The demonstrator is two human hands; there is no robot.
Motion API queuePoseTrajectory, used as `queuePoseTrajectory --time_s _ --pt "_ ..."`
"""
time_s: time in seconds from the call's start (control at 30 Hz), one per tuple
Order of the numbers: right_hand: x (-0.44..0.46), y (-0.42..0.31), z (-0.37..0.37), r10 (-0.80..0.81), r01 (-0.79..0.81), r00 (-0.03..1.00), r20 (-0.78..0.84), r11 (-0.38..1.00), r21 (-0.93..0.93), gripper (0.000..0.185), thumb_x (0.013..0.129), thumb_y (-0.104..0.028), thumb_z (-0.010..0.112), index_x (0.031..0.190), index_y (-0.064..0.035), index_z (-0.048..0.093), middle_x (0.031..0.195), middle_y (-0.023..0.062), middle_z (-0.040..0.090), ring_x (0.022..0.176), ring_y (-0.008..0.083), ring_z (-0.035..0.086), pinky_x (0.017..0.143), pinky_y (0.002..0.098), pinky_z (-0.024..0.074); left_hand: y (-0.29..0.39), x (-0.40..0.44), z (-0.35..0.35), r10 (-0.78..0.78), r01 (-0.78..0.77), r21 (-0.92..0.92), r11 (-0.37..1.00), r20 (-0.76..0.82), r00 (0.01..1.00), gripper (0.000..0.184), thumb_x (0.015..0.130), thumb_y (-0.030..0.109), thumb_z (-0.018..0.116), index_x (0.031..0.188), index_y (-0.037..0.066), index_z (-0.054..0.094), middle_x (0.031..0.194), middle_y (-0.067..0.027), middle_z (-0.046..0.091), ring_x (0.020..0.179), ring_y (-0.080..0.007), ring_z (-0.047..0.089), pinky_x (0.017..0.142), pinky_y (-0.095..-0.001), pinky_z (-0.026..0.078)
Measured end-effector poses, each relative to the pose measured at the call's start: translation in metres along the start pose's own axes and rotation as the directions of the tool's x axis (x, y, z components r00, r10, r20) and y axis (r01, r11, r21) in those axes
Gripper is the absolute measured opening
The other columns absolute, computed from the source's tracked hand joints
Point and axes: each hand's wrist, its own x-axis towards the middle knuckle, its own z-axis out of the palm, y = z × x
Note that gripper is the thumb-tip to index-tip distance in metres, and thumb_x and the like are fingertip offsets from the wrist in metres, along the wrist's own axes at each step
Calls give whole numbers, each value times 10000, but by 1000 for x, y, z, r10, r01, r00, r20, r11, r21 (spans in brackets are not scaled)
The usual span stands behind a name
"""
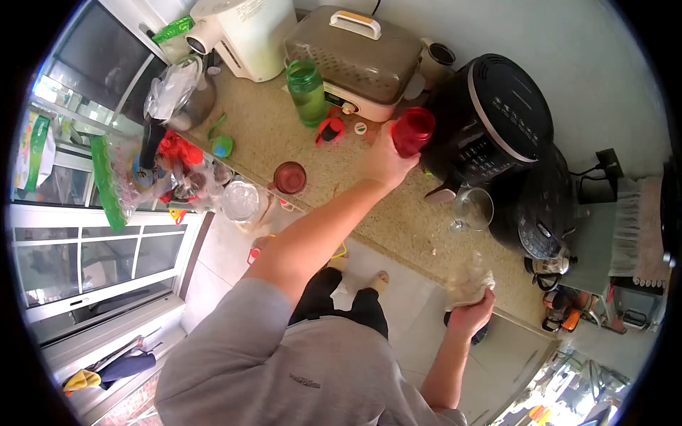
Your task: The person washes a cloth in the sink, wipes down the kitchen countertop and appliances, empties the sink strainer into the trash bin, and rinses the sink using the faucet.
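A left hand [383, 157] is gripping a red bottle [413, 133] close beside a black air fryer [508, 106].
Reading twelve o'clock as the top of the view, the air fryer is standing at three from the bottle, so a sideways swing could be knocking the two together. The left hand is curling round the bottle's side; whether the base is resting on the desk [387, 213], I cannot tell. The right hand [472, 314] is pinching a pale cloth [469, 280] near the desk's edge; a clear glass [474, 209] is sitting at twelve from it, and a trailing fold could be catching and toppling that glass. A green bottle [306, 96] is standing at ten from the red one, a red lid [330, 131] is lying at nine, a reddish cup [290, 177] is sitting at eight, and a lidded cooker [355, 60] is blocking eleven.
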Motion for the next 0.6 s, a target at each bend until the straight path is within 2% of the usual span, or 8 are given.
queuePoseTrajectory --time_s 0.1,0.23,0.3,0.37,0.4,0.47,0.53,0.6 --pt "-30 16 39 148 -154 983 104 987 49 348 913 -215 510 1161 16 591 1189 134 611 1123 288 598 963 451 495 -9 7 13 -29 29 -9 1000 26 999 834 681 267 837 1374 96 404 1289 -184 555 1171 -369 557 958 -443 470" --pt "-55 42 94 173 -143 937 302 982 -120 360 932 -238 515 1213 -21 573 1222 115 608 1150 263 595 985 401 490 -22 -8 -8 250 -237 122 964 -109 962 823 688 261 835 1358 40 412 1306 -197 531 1216 -403 507 997 -470 433" --pt "-54 61 115 170 8 917 361 896 -443 295 929 -174 525 1155 -8 613 1176 126 627 1132 250 600 948 398 500 -36 -24 -50 325 -307 310 900 -7 946 727 714 220 809 1316 2 466 1298 -193 548 1192 -397 532 974 -498 443" --pt "-36 104 129 34 398 807 589 707 -585 260 922 -110 547 1134 13 634 1174 172 637 1150 275 592 939 420 499 -51 -25 -78 334 -343 407 847 96 938 684 738 201 786 1308 -16 476 1299 -202 546 1181 -379 549 948 -501 461" --pt "-26 127 137 -66 654 621 781 593 -470 254 917 -97 566 1134 13 639 1200 197 631 1174 297 585 954 424 492 -59 -16 -81 274 -309 419 854 143 951 579 788 183 722 1285 -11 500 1279 -208 552 1104 -371 593 880 -504 492" --pt "-15 168 146 -94 874 442 892 268 -405 290 889 -100 596 1160 -6 638 1316 205 575 1267 361 515 1046 477 415 -63 7 -79 219 -276 429 860 178 959 479 837 166 657 1263 -7 524 1258 -215 559 1027 -363 638 811 -506 522" --pt "-12 190 143 -83 935 342 936 129 -330 302 889 -90 591 1178 -17 637 1352 189 553 1296 382 478 1069 486 383 -62 28 -68 -24 -233 621 749 376 926 372 882 139 554 1215 -26 542 1199 -240 564 823 -358 682 655 -493 549" --pt "-15 198 139 -43 972 236 971 0 -237 317 889 -81 585 1197 -28 636 1389 174 532 1326 404 440 1093 496 350 -107 50 -29 20 -248 632 734 345 938 335 887 101 523 1188 -42 545 1114 -252 579 757 -361 677 639 -489 559"
